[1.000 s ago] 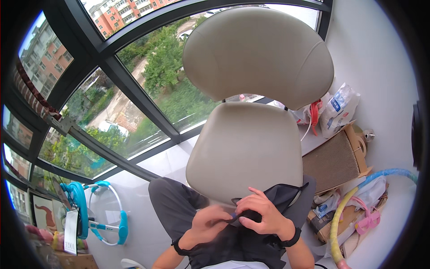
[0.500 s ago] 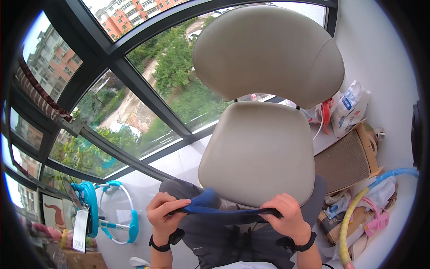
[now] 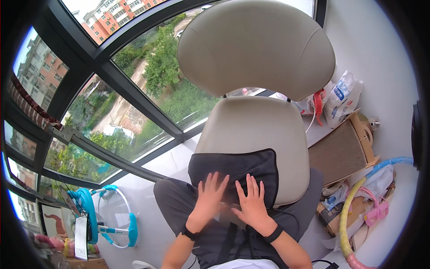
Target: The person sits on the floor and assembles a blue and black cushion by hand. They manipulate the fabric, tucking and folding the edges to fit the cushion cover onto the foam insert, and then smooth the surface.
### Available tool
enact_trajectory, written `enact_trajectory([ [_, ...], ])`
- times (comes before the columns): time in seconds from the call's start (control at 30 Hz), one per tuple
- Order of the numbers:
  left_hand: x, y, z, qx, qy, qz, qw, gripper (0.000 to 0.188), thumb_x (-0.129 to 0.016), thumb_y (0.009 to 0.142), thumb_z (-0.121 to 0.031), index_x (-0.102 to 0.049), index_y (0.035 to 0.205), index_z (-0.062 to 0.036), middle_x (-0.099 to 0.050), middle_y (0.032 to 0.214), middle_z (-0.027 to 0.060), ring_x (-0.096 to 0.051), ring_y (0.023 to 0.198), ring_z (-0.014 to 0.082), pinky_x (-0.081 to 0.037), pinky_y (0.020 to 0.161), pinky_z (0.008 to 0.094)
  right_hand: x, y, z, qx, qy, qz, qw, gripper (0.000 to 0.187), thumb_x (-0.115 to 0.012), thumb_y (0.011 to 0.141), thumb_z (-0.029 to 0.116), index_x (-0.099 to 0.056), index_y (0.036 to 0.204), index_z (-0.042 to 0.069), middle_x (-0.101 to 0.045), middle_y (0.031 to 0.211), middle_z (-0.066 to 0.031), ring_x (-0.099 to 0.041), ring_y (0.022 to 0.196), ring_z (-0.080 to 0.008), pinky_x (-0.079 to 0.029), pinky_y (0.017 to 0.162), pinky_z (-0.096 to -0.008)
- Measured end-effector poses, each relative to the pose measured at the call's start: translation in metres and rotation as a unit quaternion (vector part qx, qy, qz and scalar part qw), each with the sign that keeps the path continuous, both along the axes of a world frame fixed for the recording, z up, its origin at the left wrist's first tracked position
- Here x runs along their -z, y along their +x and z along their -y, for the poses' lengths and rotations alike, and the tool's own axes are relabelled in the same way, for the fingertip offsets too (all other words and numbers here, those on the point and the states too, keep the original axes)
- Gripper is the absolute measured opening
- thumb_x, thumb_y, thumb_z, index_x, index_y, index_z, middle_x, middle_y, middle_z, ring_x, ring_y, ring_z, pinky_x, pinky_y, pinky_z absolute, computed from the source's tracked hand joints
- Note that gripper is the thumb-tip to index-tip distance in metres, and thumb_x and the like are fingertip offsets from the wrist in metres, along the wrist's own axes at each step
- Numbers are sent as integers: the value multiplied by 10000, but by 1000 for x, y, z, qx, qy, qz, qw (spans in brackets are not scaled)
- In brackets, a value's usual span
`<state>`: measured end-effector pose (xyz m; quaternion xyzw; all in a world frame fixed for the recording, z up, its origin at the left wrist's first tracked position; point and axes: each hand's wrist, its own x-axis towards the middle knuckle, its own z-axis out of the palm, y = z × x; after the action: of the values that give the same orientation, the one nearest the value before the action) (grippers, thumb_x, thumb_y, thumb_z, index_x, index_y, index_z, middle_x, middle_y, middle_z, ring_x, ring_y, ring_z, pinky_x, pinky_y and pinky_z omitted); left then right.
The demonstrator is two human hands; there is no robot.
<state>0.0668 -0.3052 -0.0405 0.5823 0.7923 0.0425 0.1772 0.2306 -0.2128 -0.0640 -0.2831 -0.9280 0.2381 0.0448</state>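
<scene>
At lower centre of the frame, the dark cloth (image 3: 255, 162) on the chair seat (image 3: 257, 125) is apparently being smoothed by the left hand (image 3: 207, 199) and right hand (image 3: 253, 202), each grip spread apart, nothing clasped, with even outward pressing seemingly called for.

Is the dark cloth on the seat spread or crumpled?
Spread: the dark cloth lies mostly flat on the seat, its far edge showing.

Over by the pale wall (image 3: 376, 58), a white bag (image 3: 342, 101) stands just beyond a cardboard box (image 3: 338, 152) with a brown ribbed surface. A blue, yellow and pink hoop (image 3: 346, 222) curves there too. Across the floor, a turquoise-and-white frame (image 3: 133, 231) sits by the dark-framed windows (image 3: 101, 54), with green trees (image 3: 161, 69) outside.
</scene>
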Motion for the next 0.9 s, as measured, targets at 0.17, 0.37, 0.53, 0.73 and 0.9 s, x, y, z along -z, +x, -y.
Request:
enact_trajectory([
  [0.17,30,-6,12,-75,25,-49,996,1148,-863,682,-219,-210,1626,-207,-161,1640,258,-125,1535,466,-226,1169,673,2,-31,-2,-10,30,19,999,1043,-864,722,382,-341,1523,-35,-161,1614,-344,-138,1532,-456,-113,1212,-643],
  [0.37,57,-2,4,-116,31,-119,986,1278,-926,644,-251,-128,1627,-86,-81,1621,367,-113,1517,532,-271,1159,638,22,-59,-2,-13,87,3,996,1126,-870,703,421,-298,1490,-145,-209,1607,-329,-198,1525,-429,-152,1233,-590],
  [0.53,52,12,-1,-125,2,-138,983,1149,-839,714,-223,-148,1617,-54,-134,1607,370,-154,1517,515,-268,1166,637,34,-35,-10,-27,23,-86,996,1077,-847,748,368,-265,1540,-73,-244,1626,-252,-245,1521,-372,-190,1237,-543],
  [0.73,47,37,-2,-94,31,-195,976,770,-578,895,-115,-238,1565,55,-235,1561,408,-243,1487,528,-293,1187,557,24,2,-13,-17,11,-51,998,1012,-836,779,292,-273,1581,42,-241,1640,-219,-268,1516,-355,-240,1228,-505],
  [0.9,42,71,-4,-52,31,-144,988,957,-766,832,-244,-228,1575,30,-233,1567,387,-256,1462,541,-272,1182,583,19,46,-21,3,10,-10,1000,961,-828,799,265,-300,1586,107,-225,1623,-275,-284,1482,-437,-293,1196,-518],
])
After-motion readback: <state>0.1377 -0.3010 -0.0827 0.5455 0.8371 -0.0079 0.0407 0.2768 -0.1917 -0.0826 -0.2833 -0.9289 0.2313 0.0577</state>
